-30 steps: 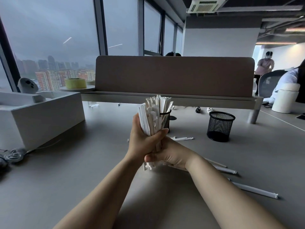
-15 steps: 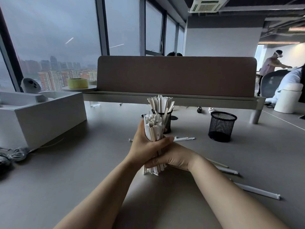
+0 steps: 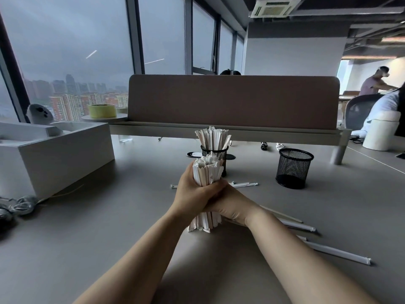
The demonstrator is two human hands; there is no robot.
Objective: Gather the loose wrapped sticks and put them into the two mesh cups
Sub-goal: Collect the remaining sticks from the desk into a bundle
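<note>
Mesh cups, two, black, standing on the grey counter [image 3: 87,238]. The filled mesh cup [image 3: 215,152] holds a dense sheaf of upright sticks [image 3: 211,139] in white paper sleeves, which fan out slightly above its rim. The second mesh cup [image 3: 293,170] stands well to the right of the filled cup, and nothing shows above its rim or through its mesh. Directly in front of the filled cup, nearer the camera, is the bundle of wrapped sticks [image 3: 207,172]. It is upright, tightly packed and white with pale tan faces, its top ends are uneven, and its lower end splays a little where it meets the counter. The left hand [image 3: 192,194] wraps round the bundle's middle from the left. The right hand [image 3: 234,206] clasps it from the right, its fingers partly covered by the left hand's. Both hands are closed on the bundle. Loose wrapped sticks [image 3: 337,252] lie flat on the counter to the right of the filled cup and nearer the camera, and a few more [image 3: 243,184] lie just beside its base. Compared with one second earlier, the bundle has come down. Its top, which then overlapped the sticks in the filled cup, is now level with that cup's wall, and its foot is now on the counter.
</note>
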